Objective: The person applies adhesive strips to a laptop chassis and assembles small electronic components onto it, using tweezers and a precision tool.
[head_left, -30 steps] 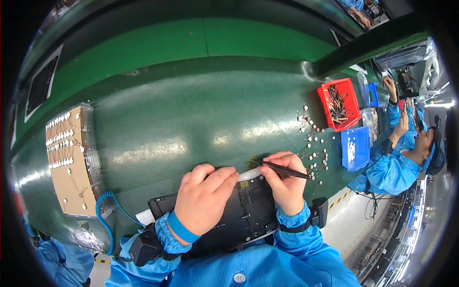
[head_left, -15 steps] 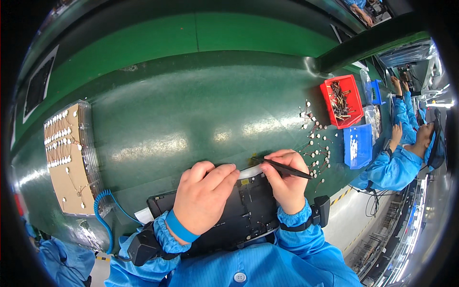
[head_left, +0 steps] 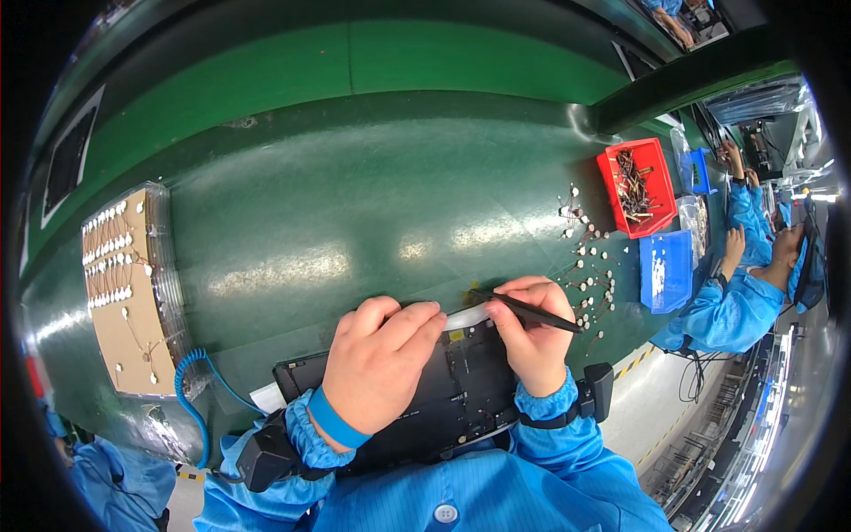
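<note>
In front of me lies a flat black casing point(head_left: 443, 390), like an opened laptop shell, with a small yellow patch near its far edge. Across its left part rests my left hand point(head_left: 377, 359), fingers bent and pressed together at that edge; its thumb and whatever is under the fingertips are hidden. A whitish strip point(head_left: 468, 316) runs along the far edge between my hands. My right hand point(head_left: 536, 332) is closed around a slim black pointed tool point(head_left: 532, 310), either tweezers or a pry stick. The tool's tip points left, just beyond the strip.
On the right are small white round parts with wires point(head_left: 585, 284), a red bin point(head_left: 653, 191) of wired parts and a blue bin point(head_left: 678, 275). A cardboard sheet point(head_left: 124, 337) with similar parts lies left, near a coiled blue cord point(head_left: 182, 381). A co-worker point(head_left: 736, 301) sits right.
</note>
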Demonstrator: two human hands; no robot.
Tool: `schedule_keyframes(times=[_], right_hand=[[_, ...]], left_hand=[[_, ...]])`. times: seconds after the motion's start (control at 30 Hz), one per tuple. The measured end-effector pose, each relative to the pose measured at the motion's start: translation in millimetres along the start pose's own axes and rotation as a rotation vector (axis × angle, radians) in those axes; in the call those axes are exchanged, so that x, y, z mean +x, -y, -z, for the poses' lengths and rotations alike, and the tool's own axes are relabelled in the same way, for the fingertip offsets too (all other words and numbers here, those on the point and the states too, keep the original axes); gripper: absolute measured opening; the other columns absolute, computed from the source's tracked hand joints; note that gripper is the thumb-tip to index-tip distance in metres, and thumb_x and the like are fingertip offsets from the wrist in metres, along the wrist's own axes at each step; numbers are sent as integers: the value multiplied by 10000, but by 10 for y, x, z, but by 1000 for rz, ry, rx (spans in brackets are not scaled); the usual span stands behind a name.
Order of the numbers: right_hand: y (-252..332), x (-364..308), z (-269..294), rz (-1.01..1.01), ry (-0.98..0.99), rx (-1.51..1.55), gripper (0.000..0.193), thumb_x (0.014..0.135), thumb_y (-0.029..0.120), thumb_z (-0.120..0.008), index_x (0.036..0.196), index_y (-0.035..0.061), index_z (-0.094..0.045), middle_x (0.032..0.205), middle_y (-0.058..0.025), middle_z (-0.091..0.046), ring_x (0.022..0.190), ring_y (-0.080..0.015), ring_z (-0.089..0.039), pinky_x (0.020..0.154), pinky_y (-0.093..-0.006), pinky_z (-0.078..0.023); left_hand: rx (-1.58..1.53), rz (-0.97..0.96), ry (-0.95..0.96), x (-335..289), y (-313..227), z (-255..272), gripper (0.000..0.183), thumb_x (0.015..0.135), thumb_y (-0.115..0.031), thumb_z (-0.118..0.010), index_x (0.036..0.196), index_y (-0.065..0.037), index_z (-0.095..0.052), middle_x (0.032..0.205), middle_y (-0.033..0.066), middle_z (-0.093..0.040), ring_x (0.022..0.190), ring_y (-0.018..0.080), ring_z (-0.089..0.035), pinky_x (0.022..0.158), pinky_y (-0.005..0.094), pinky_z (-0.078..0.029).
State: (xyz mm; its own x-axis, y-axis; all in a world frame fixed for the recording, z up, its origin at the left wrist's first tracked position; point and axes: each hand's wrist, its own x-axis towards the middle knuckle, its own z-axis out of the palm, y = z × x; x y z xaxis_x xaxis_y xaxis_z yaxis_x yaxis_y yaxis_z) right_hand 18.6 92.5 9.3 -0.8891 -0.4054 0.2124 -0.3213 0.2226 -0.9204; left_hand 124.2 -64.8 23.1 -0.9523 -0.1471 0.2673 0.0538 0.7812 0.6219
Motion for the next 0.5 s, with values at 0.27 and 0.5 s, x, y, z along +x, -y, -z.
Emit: schedule_keyframes(times=[0.27,0.5], right_hand=[[7,13,12,43,24,-53,187,667,-18,-718,746,10,-551,798,-120,-609,710,-205,-597,618,-283,-473],[15,12,11,46,16,-68,206,658,-18,-726,745,12,-541,805,-124,-613,712,-210,-602,614,-283,-476]], left_hand=[[-3,-4,11,2,-1,6,342,627,3,-599,957,-84,-627,1021,4,-603,836,221,-509,745,327,-435],[-3,-2,4,10,-10,3,337,627,3,-599,952,-81,-628,1016,8,-605,832,221,-510,743,326,-436]])
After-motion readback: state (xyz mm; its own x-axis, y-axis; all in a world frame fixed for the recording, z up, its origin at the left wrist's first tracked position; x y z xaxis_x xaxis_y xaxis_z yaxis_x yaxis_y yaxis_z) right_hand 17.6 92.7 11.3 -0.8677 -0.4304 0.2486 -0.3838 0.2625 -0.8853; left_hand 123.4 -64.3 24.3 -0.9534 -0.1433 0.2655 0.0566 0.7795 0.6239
